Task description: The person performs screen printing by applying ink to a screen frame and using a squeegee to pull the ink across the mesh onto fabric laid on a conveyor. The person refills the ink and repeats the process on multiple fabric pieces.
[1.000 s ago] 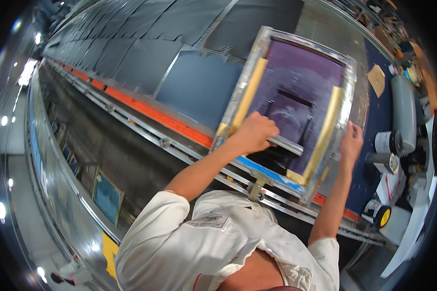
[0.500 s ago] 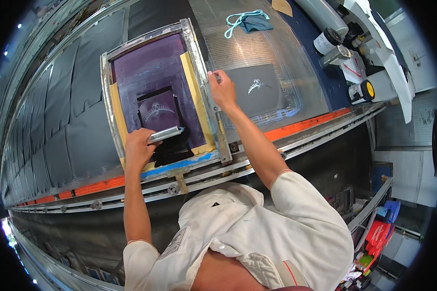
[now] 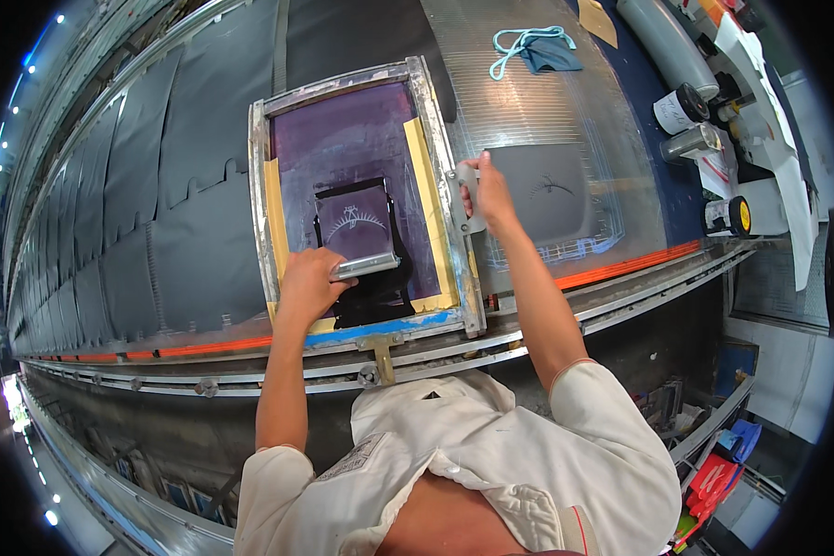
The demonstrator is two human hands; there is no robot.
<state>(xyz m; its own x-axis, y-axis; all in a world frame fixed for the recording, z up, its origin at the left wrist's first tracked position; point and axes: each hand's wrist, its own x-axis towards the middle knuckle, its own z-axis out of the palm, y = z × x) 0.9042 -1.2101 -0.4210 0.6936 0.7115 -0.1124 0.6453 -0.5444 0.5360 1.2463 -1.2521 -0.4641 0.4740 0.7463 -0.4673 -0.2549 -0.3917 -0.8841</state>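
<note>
My left hand [image 3: 308, 285] is closed round one end of a metal squeegee [image 3: 367, 266], whose bar lies across the lower part of a purple printing screen [image 3: 343, 139]. Black ink [image 3: 371, 301] borders a square area of the screen with a pale curved, spiked motif [image 3: 357, 221]. The screen's worn metal frame [image 3: 420, 88] has yellow tape along its inner sides. My right hand [image 3: 491, 195] curls round a pale, rounded handle-like piece [image 3: 473, 196] at the frame's right side. Just right of it lies a dark square sheet [image 3: 537, 208] with a similar motif in dark lines.
Several black sheets [image 3: 213, 120] cover the table on the left. A blue cloth with a cord [image 3: 549, 54] lies at the back right. Ink jars [image 3: 681, 109] and a black jar with a yellow lid [image 3: 727, 217] stand farther right. A metal rail [image 3: 250, 372] runs along the front edge.
The whole view has shifted, so the table appears farther right. My right hand now wraps a pale piece at the frame's side. The motif on the dark sheet looked white before and looks dark now.
</note>
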